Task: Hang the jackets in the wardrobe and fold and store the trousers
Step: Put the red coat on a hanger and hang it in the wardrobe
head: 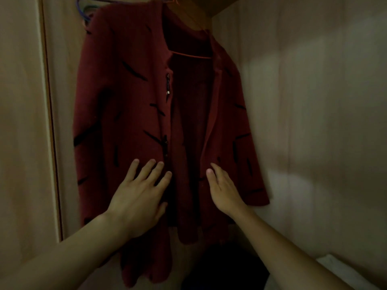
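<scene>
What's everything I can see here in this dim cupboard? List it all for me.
Dark red woollen jacket with black dashes: one, hanging open-fronted, centre.
Orange hanger: one, its bar showing inside the jacket's neck.
Purple hanger: one, upper left, behind the jacket's shoulder.
Pale wooden wardrobe wall: right and behind.
Dark heap: below the jacket, too dim to identify.
Left hand: fingers straight, flat on the jacket's front panel.
Right hand: fingers straight, at the other panel's edge.

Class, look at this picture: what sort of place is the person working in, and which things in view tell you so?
Probably inside a wardrobe: a red jacket hangs open on an orange hanger, with pale panel walls closing it in.
</scene>
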{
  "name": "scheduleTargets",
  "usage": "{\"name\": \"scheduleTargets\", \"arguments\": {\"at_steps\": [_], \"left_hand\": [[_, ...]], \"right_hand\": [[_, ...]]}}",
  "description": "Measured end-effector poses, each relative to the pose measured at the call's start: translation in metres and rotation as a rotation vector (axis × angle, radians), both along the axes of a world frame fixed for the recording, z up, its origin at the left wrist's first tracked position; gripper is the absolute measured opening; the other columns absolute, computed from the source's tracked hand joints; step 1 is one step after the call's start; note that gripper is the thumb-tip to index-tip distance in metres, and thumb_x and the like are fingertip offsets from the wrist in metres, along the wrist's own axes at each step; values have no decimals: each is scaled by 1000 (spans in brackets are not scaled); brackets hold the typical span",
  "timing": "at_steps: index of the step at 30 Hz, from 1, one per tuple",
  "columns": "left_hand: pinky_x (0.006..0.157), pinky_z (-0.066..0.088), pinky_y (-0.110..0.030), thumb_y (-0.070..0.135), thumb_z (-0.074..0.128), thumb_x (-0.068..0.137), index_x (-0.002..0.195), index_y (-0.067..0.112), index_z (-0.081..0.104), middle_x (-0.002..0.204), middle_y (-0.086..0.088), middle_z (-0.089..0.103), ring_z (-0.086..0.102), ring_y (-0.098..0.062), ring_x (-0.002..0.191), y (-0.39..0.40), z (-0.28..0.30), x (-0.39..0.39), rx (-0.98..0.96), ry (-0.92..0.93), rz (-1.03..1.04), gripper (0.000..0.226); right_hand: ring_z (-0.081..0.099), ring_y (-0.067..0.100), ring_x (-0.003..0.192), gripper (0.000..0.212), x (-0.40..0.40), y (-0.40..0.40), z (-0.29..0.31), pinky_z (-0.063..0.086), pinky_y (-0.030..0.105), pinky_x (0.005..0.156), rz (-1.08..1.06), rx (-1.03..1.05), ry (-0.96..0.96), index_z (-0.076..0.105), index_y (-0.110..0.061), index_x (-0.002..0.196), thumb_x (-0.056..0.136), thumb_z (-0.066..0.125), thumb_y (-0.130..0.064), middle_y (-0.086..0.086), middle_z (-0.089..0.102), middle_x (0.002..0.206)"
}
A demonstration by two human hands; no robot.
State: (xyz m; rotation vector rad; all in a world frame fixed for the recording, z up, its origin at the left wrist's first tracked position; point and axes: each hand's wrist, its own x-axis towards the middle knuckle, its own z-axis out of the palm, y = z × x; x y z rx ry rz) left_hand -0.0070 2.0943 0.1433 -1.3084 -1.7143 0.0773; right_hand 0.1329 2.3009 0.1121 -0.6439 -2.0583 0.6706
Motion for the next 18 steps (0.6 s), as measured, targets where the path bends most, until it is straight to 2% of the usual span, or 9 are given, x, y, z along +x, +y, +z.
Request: {"name": "scheduleTargets", "arguments": {"at_steps": [5,8,14,18], "left_hand": [[110,36,-59,54,70,74,138,16,57,142,-14,55,49,-34,134,-8,-10,18,17,-36,-79,76],[109,38,-58,53,72,74,136,15,58,141,-14,56,51,-34,133,-15,-12,28,20,-56,-143,74],[108,43,-50,50,69,78,138,17,57,141,-10,57,53,-28,132,-35,-29,43,-36,-41,-387,70],[107,44,-49,50,67,79,137,18,56,139,-8,58,54,-27,130,-48,-46,48,-12,-141,-475,67]], "right_hand": [[29,20,145,66,27,-18,-5,23,35,119,-62,28,-49,24,-25,155,99,20,-60,3,28,160],[30,20,145,68,43,-32,-3,26,40,119,-99,63,-73,26,-25,154,98,20,-62,3,29,159],[30,20,144,70,68,-79,-10,27,42,118,-205,109,-120,25,-26,154,96,21,-65,1,30,158],[27,18,145,73,84,-120,-24,25,42,119,-285,111,-168,25,-28,154,94,18,-69,-2,30,158]]}}
